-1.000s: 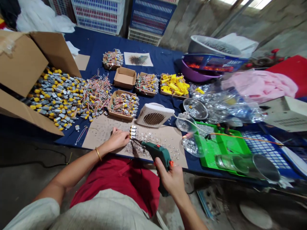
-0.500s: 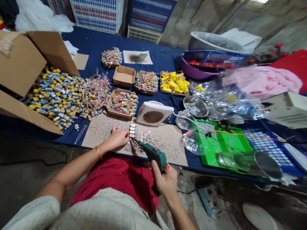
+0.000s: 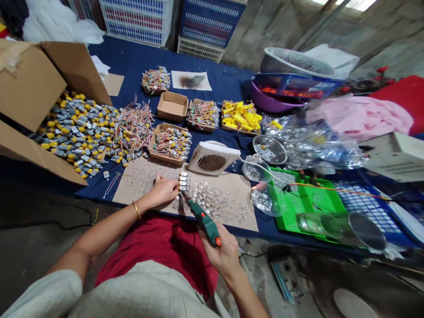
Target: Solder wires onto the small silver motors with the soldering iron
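My right hand [image 3: 221, 251] is wrapped around a green soldering gun [image 3: 203, 221] with a red button and an orange-red rear knob. The gun's tip points up and left, at the lower end of a short row of small motors [image 3: 183, 180] with yellow sides and silvery faces. My left hand [image 3: 165, 191] rests on the cardboard sheet [image 3: 132, 187], its fingers pinched together against the left of the lowest motor; whatever lies between them is hidden. Small shiny metal pieces [image 3: 212, 198] are scattered to the right of the row.
Behind the row stands a white fan unit [image 3: 212, 158]. Loose motors [image 3: 76, 132] spill from a carton at left, beside a pile of wires [image 3: 134, 128]. Small boxes hold wired motors [image 3: 172, 143] and yellow parts [image 3: 241, 115]. A green tray [image 3: 298, 207] lies at right.
The soldering gun has swung to a steeper angle, its rear end moving left and down with my right hand. Its tip stays by the lower motor. My left hand has barely moved.
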The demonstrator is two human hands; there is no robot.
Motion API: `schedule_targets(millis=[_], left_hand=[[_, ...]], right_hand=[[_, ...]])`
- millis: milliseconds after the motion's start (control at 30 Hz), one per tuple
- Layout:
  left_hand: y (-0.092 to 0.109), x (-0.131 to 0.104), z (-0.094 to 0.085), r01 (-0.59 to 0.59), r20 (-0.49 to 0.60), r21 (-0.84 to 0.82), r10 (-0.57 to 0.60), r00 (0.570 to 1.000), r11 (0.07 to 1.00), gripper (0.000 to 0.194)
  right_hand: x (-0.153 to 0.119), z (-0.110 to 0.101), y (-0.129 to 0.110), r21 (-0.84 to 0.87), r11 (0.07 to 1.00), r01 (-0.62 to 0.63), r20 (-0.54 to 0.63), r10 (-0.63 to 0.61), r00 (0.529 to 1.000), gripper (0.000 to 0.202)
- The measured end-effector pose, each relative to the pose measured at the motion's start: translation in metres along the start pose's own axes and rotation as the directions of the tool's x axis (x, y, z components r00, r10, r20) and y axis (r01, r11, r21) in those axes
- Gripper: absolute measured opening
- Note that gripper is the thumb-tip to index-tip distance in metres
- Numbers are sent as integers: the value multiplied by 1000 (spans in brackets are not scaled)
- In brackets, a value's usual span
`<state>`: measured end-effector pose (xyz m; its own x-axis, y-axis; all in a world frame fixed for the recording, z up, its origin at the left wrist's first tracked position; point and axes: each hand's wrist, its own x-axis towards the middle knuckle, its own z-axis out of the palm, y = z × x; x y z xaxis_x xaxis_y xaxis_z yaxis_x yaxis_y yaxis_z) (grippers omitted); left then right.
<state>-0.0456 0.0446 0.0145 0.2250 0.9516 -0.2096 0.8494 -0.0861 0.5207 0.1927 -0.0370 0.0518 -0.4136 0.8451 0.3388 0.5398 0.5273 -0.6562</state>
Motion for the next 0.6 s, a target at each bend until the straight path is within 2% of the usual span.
schedule_targets(millis=[133,267,400,600], left_hand=[[0,1,1,12,9,-1,-12,1000,1000,22],[0,2,3,25,5,1,-25,1000,1000,21],[0,2,3,28,6,-6,-28,1000,1000,20],[1,1,2,19,4,1,-19,1000,1000,19]], right_hand=[[-11,2,12,-61,986,157,97,-150,984,56],[-14,0,14,-121,963,240,178,-217,960,64],[-13,-3,9,-88,978,190,61,-186,981,58],[-14,-5,1,-91,996,10,-143,-23,989,26]])
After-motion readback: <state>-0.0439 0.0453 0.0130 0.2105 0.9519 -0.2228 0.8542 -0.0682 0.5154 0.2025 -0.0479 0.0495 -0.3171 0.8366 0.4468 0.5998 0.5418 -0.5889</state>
